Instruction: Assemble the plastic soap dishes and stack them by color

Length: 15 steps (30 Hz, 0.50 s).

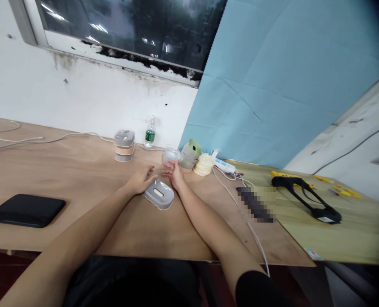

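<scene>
On my feed, the gray box lay flat on the table, between the two forearms and just below the hands. I saw the left hand with fingers loosely apart, thumb at the box's upper left edge; couldn't tell if it touched. Right hand was spread too, fingertips overlapping the clear container; contact unclear to me. Just right of that I had a green-and-gray container and a pile of yellowish lids. Stacked boxes and a bottle stood upright behind, near the wall.
</scene>
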Motion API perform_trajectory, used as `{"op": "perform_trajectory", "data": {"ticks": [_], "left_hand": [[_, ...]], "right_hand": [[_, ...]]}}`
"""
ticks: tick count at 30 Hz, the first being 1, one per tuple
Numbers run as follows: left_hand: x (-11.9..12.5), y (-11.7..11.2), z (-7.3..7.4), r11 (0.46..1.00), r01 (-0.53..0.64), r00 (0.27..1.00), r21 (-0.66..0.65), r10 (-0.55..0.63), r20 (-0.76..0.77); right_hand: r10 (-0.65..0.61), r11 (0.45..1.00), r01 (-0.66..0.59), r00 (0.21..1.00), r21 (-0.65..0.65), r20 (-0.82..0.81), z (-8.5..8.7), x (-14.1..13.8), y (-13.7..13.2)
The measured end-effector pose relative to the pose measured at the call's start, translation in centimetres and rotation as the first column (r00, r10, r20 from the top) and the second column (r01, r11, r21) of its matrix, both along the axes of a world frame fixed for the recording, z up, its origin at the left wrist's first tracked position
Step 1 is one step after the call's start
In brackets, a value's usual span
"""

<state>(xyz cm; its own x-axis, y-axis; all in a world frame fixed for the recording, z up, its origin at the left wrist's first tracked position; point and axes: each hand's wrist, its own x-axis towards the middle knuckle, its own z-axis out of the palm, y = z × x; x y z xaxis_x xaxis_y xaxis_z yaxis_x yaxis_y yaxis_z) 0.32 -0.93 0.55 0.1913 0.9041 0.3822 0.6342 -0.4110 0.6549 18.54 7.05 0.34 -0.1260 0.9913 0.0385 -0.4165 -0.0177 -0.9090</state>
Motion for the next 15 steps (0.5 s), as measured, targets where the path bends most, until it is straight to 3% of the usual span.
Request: {"op": "perform_trajectory", "data": {"ticks": [7, 15], "left_hand": [[0.0, 0.0, 0.1, 1.000, 0.001, 1.000, -0.028, -0.001, -0.019], [0.0, -0.3, 0.5, 0.999, 0.014, 1.000, -0.035, -0.014, -0.024]], "right_hand": [[-0.256, 0.947, 0.230, 0.962, 0.222, 0.094, -0.7, 1.0, 0.4], [-0.220, 0.965, 0.200, 0.970, 0.170, 0.107, -0.7, 1.4, 0.3]]}}
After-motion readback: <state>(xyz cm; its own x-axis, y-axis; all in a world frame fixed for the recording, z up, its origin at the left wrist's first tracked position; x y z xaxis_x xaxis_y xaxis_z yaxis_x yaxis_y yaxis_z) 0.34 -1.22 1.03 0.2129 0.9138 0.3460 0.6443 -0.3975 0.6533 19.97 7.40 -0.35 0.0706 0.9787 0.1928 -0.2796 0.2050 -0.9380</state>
